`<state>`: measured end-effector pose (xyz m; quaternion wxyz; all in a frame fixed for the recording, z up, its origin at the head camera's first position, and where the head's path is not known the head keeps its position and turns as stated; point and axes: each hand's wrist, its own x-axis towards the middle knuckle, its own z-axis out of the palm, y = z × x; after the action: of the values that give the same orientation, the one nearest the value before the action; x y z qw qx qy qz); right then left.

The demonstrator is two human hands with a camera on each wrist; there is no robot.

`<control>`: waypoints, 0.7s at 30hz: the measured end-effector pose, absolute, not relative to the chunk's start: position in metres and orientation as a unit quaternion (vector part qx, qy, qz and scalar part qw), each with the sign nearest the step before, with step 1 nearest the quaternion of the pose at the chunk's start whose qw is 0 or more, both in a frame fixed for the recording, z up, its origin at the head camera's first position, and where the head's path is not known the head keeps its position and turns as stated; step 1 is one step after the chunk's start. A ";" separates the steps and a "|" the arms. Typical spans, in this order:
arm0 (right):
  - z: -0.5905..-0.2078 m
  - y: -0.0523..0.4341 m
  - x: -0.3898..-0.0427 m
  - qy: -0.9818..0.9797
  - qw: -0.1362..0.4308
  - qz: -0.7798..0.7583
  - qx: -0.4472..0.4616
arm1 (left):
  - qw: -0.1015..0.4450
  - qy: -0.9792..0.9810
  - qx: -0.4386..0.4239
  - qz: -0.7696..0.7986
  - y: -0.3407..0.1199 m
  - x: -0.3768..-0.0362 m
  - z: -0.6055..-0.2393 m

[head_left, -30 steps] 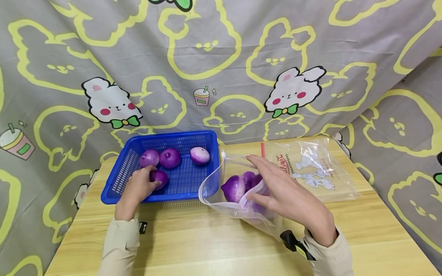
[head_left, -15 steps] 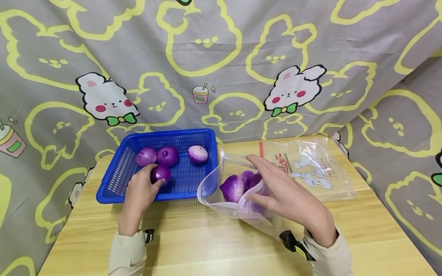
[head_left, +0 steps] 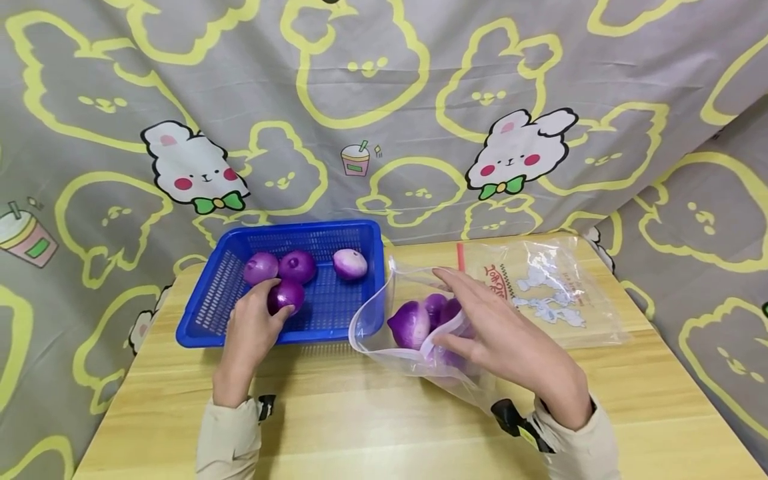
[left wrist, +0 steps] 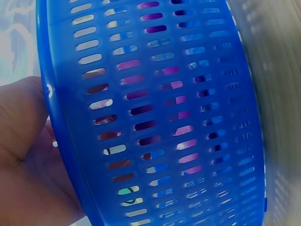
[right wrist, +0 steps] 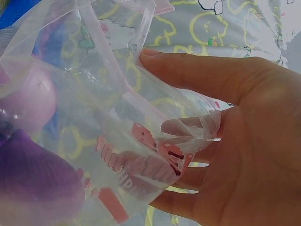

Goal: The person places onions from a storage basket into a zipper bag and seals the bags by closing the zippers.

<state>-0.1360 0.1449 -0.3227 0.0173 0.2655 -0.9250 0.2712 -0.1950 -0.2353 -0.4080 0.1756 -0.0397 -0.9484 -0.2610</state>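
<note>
In the head view my left hand (head_left: pixel 255 327) grips a purple onion (head_left: pixel 285 297) between thumb and fingers, over the near part of a blue plastic basket (head_left: pixel 189 330). Several other onions lie inside, such as a pale-topped onion (head_left: pixel 350 265) at the right. From the left wrist, the basket's slotted wall (left wrist: pixel 155 113) hides the held onion and most of the fingers. My right hand (head_left: pixel 510 333) holds the mouth of a clear zip bag (head_left: pixel 369 333) spread, its thumb and fingers on either side of the plastic. Several onions (right wrist: pixel 37 183) sit in this bag.
A flat printed clear bag (head_left: pixel 549 293) with a red slider lies behind my right hand on the wooden table (head_left: pixel 336 427). A grey patterned curtain (head_left: pixel 414 80) hangs behind the table and to both sides.
My left hand has raised the gripped onion slightly and moved it a little right within the basket. The right hand and the zip bag stay nearly still; the view shifts slightly.
</note>
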 end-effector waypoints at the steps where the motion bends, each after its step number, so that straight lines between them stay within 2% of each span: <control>1: -0.323 0.145 -0.136 -0.925 0.016 0.271 0.265 | 0.176 -0.948 -0.040 -0.262 -0.235 -0.195 -0.408; 21: -0.322 0.144 -0.136 -0.924 0.014 0.274 0.267 | 0.194 -0.938 -0.077 -0.278 -0.221 -0.185 -0.391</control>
<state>-0.1360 0.1438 -0.3222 0.0137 0.2674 -0.9238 0.2736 -0.1854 -0.2210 -0.3907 0.1936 -0.0768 -0.9378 -0.2776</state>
